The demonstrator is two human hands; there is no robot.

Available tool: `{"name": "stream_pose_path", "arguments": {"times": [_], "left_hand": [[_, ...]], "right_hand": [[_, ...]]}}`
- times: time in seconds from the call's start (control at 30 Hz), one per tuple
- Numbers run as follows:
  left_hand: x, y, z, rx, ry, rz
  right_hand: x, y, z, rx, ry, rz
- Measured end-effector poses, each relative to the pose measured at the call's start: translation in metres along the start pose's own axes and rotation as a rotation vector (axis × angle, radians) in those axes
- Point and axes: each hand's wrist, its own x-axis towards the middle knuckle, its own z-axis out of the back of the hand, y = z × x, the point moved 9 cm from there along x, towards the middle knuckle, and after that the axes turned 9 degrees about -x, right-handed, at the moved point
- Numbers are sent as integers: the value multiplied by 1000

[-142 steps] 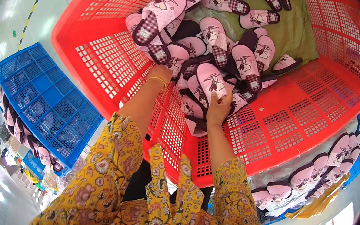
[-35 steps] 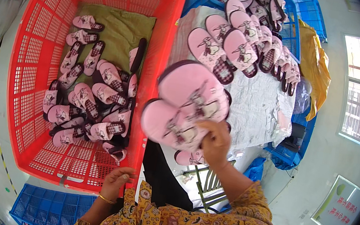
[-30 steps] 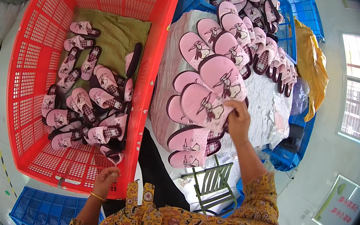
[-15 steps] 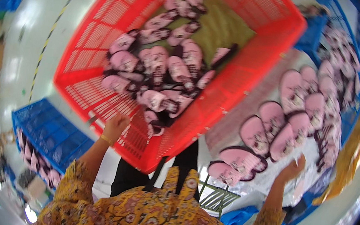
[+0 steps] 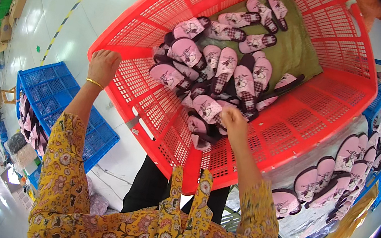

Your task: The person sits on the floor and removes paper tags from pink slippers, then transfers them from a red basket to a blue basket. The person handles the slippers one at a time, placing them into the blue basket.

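A large red plastic basket (image 5: 335, 104) stands in front of me, with many pink slippers with dark soles piled in its near left part. My left hand (image 5: 104, 66), a gold bangle at its wrist, is closed over the basket's left rim. My right hand (image 5: 234, 121) reaches inside over the near side of the pile. Its fingers are closed at the heel end of a pink slipper (image 5: 207, 107) with a printed figure; the hand partly hides that end. Several slippers lie toward the far end, on an olive-green sheet (image 5: 301, 49).
To the right, more pink slippers (image 5: 321, 172) lie in overlapping rows on a plastic-covered surface. Blue crates (image 5: 380, 101) holding slippers stand behind them. At the left is another blue crate (image 5: 61, 103) beside more slippers. A yellow-black floor line (image 5: 70, 13) runs farther left.
My right hand has moved from beside the slippers on the right into the basket. My left hand has shifted along the rim. The view has turned, so the basket appears farther right.
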Motion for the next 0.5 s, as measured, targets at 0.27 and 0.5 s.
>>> {"name": "stream_pose_path", "arguments": {"times": [0.27, 0.5], "left_hand": [[-12, 31, -19, -115, -11, 25], [-10, 32, -14, -169, -66, -17]], "right_hand": [[158, -59, -138, 59, 69, -172], [185, -136, -238, 53, 37, -302]]}}
